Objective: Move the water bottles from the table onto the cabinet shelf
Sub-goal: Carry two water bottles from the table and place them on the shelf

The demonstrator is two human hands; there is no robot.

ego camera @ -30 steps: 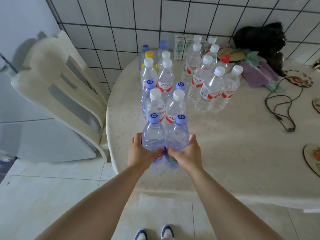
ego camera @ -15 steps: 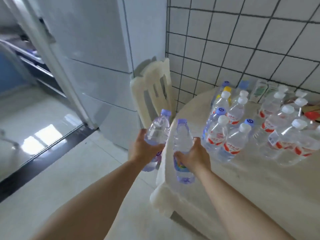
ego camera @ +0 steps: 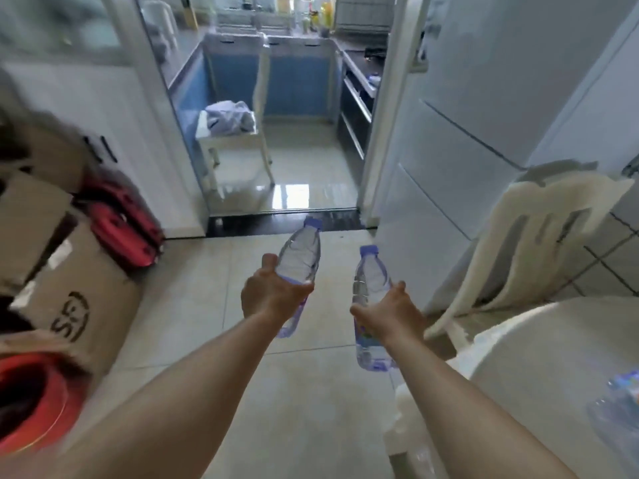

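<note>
Carrying leg of the job, by my read: two bottles are in the air, none shelved in this view.

Room first: tiled floor [ego camera: 193, 299] ahead, a doorway onto a kitchen with blue cabinets [ego camera: 297, 84], a white fridge-like unit [ego camera: 484, 115] to the right, cardboard boxes [ego camera: 72, 292] and a red case [ego camera: 121, 229] stacked at left. No cabinet shelf that I can identify as the target; blur at the edges doesn't help.

Table [ego camera: 539, 354] sits at the lower right edge with a white chair [ego camera: 539, 236] beside it. More bottles [ego camera: 619, 406] remain on it, smeared, count unreadable.

Left hand [ego camera: 268, 295] is wrapped round the middle of one water bottle [ego camera: 299, 261], cap tilted forward and away. Right hand [ego camera: 390, 318] is wrapped round the second bottle [ego camera: 370, 302], more upright, cap up. Both bottles are clear of the table, over the floor, well apart from each other.

Remaining: find the shelf, place these two, go back for the rest. Early in the task, I'd say.
</note>
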